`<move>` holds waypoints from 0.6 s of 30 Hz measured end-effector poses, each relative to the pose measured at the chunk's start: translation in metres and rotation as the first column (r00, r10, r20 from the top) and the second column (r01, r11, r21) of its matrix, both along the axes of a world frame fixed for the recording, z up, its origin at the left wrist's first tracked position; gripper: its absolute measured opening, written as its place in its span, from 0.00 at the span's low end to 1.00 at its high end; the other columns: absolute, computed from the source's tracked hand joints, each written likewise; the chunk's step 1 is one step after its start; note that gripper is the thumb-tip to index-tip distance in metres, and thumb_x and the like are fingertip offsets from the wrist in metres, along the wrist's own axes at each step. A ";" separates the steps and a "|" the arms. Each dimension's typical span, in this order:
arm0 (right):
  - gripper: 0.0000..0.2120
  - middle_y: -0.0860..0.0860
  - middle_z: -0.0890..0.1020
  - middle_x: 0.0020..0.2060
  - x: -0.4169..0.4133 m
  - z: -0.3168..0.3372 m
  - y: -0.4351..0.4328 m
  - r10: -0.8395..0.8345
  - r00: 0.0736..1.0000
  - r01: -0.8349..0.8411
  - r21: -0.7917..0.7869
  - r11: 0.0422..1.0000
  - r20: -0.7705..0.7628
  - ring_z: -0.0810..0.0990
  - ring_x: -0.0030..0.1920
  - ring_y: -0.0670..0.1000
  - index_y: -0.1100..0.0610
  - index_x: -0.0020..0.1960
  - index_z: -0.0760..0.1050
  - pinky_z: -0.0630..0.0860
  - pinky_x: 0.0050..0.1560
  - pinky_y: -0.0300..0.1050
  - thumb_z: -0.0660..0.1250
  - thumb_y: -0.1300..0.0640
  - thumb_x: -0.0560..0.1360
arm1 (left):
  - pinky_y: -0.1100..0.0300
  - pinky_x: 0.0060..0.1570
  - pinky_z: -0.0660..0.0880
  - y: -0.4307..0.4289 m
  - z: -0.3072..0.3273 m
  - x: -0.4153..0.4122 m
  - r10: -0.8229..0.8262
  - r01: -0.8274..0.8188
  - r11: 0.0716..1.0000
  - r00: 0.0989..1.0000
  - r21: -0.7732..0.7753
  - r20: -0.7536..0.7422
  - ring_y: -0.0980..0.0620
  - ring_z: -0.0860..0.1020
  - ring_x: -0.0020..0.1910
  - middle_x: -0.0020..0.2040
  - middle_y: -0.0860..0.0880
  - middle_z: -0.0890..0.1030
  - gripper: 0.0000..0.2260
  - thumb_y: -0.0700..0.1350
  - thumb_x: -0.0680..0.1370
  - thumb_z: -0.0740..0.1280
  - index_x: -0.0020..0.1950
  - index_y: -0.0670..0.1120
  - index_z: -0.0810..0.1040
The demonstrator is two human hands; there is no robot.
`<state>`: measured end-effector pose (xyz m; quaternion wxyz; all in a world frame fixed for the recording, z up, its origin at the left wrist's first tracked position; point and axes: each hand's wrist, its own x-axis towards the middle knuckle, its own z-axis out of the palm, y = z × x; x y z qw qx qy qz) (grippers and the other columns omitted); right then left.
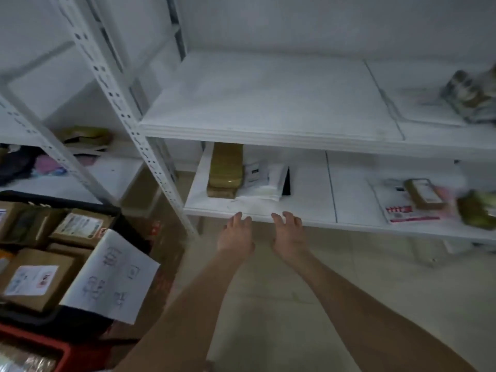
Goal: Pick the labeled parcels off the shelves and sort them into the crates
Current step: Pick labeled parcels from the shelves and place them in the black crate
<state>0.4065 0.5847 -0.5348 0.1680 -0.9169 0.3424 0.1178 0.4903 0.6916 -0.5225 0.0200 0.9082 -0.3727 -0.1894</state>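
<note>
Presently, head view: left hand (236, 236) and right hand (289, 234) are held empty, fingers loosely spread, at the lower shelf's (308, 183) front edge, apparently to reach the brown parcel (225, 170) lying further back. The filled black crate (67, 200) stands left.

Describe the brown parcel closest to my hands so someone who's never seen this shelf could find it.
Go to the lower shelf of the white rack, just beyond the left hand and right hand. At its left end lies a long brown parcel, seemingly atop another. Its neighbours on the right are white envelopes; it alone at that end is brown.
</note>
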 end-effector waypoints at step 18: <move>0.33 0.54 0.55 0.75 0.059 -0.116 -0.193 -0.167 0.986 0.167 0.095 0.981 -0.009 0.60 0.72 0.57 0.52 0.78 0.49 0.68 0.66 0.52 0.62 0.54 0.79 | 0.51 0.63 0.69 -0.189 -0.131 0.071 -0.061 0.066 0.993 0.997 0.095 -0.047 0.45 0.61 0.72 0.77 0.45 0.53 0.32 0.44 0.77 0.66 0.76 0.47 0.54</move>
